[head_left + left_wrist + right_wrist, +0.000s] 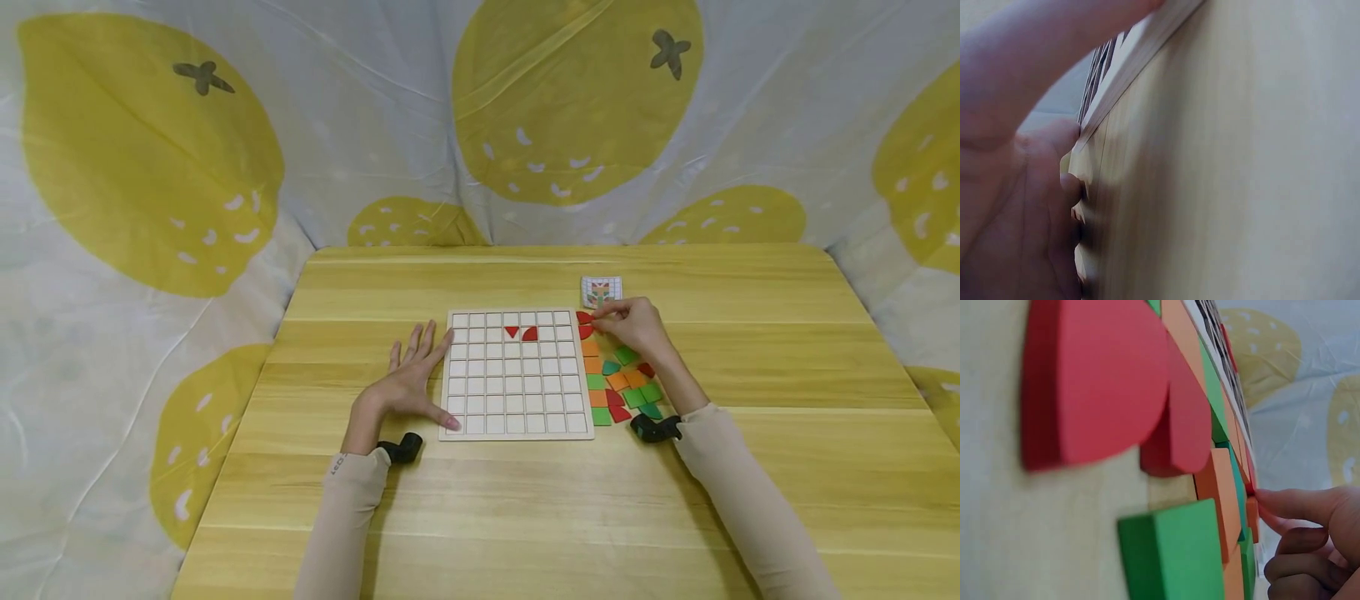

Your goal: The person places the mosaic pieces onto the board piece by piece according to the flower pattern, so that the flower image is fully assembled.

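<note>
One red piece (583, 317) is at the right grip (636, 323), just to its left, alongside the top of the board's (513, 385) right edge. We find thumb and finger pinching it; we cannot tell whether it is lifted off the surface (525, 508). In our judgement the governing relation is sideways: the board's squares lie left of this piece, and the right grip is the nearer to it. We note no clear long axis on its rounded shape. The left grip (407, 387) is released, fingers spread, thumb at the board's lower left corner, one fingertip at its left edge.

We count one board, bearing one red triangle (512, 332) and one red quarter-circle (530, 334) side by side, and one picture card (602, 292) near the right fingers. Right of the board we count five red pieces, the pinched one included, five orange squares (592, 365), five green squares (602, 417) and two teal pieces (611, 367); the right grip may hide others.
</note>
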A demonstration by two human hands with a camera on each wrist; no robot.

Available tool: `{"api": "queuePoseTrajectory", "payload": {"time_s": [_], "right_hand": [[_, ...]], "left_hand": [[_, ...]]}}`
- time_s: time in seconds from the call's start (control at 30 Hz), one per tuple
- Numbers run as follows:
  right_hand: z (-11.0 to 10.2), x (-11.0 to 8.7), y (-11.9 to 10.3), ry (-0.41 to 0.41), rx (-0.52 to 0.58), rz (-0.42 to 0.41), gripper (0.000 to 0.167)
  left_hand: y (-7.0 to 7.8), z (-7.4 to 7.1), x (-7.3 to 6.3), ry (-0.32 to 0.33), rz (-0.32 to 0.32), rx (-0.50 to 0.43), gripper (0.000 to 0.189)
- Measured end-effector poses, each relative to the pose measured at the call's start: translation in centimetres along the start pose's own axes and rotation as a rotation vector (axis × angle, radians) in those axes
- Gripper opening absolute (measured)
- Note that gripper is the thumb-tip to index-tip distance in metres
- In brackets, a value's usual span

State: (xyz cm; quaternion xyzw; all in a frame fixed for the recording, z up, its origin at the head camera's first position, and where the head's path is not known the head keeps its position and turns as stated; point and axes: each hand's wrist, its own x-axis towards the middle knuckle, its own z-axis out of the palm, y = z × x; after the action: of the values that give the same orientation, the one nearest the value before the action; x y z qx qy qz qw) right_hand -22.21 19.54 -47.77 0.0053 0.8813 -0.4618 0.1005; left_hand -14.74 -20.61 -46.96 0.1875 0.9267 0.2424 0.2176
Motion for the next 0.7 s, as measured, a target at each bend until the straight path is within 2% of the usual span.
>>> {"api": "queuePoseTrajectory", "payload": {"time_s": [0.23, 0.47, 0.7], "right_hand": [[-0.7, -0.4, 0.0, -0.089, -0.027, 0.023, 0.02], [-0.4, 0.3, -0.1, -0.101, 0.024, -0.04, 0.024], [0.1, 1.0, 0.0, -0.128, 0.087, -0.013, 0.033]], "left_hand": [[0.0, 0.0, 0.0, 0.0, -0.001, 0.009, 0.152], [0.1, 0.0, -0.2, 0.007, 0.007, -0.006, 0.151], [-0.1, 0.1, -0.1, 0.01, 0.012, -0.009, 0.151]]}}
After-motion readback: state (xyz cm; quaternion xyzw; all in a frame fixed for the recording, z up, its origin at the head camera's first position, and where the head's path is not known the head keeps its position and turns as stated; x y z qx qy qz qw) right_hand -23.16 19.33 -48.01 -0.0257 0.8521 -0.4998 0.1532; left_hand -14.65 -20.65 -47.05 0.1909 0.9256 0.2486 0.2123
